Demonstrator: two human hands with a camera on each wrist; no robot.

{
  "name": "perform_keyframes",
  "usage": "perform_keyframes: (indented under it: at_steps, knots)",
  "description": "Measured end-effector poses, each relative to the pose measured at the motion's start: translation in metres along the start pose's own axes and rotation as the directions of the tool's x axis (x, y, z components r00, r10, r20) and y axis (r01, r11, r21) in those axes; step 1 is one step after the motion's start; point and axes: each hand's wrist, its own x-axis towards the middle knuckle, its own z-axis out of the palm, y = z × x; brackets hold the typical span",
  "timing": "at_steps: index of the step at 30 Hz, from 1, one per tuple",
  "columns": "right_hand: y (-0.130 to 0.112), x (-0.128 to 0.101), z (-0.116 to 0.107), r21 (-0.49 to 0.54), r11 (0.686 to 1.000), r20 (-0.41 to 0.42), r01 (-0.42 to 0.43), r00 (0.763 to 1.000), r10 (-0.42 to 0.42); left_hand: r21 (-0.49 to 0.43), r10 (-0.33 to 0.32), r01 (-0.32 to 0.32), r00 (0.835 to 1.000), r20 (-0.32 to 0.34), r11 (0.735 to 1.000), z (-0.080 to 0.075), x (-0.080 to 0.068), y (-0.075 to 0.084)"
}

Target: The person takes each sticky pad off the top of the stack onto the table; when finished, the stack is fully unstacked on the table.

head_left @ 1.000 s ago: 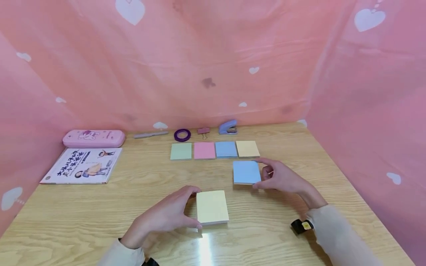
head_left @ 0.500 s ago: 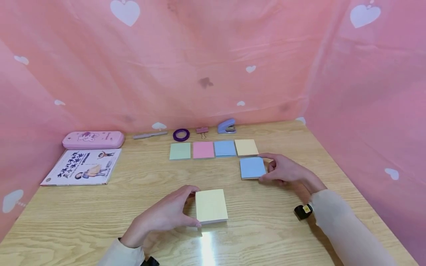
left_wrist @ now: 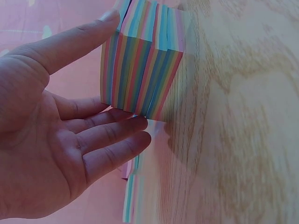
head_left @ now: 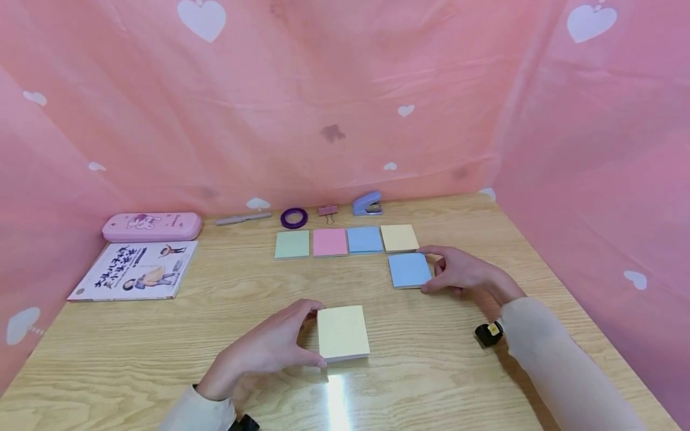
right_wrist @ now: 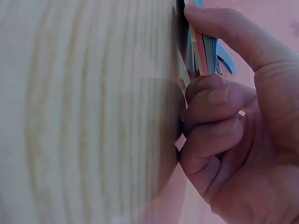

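Row: I count four square pastel pads [head_left: 347, 241] laid just beyond my hands.
Right hand [head_left: 465, 272]: pinching the blue-topped square paper pad [head_left: 409, 270], set below the row's end (a second row started, I judge).
Left hand [head_left: 272, 349]: gripping the yellow-topped pad [head_left: 342, 333], not yet placed.

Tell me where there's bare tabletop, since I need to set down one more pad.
Bare wood lies between the book and the left hand, and along the near edge of the table. It is crowded at the back: the row of four pads, tape ring, clip and stapler.
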Motion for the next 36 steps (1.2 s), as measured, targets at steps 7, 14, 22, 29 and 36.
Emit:
perform_keyframes:
  at_steps: [7,14,22,29,36]
  knots:
    - [-0.0002,0.0017,-0.0004,-0.028,1.0,-0.001,-0.001,1.0,0.001,0.009,0.008,-0.008,1.0,-0.001,1.0,-0.0006,-0.0005,0.0013]
    - [-0.0007,0.0016,0.0003,-0.066,0.998,-0.021,0.003,1.0,-0.004,0.003,0.009,-0.009,1.0,0.0,1.0,-0.0005,-0.0003,0.0014]
    - [-0.0006,0.0028,-0.0002,-0.088,0.996,-0.019,0.017,1.0,-0.019,0.018,0.016,-0.016,1.0,-0.005,1.0,-0.0012,-0.0014,0.0023]
    - [0.0006,0.0023,-0.0001,-0.074,0.997,-0.02,0.014,1.0,-0.016,0.017,0.021,-0.02,1.0,-0.01,1.0,-0.0011,-0.0024,0.0029]
    - [-0.0005,-0.0019,-0.0017,-0.056,0.998,-0.018,0.035,0.999,-0.036,0.015,0.011,-0.011,1.0,-0.009,1.0,-0.0004,-0.0018,0.002]
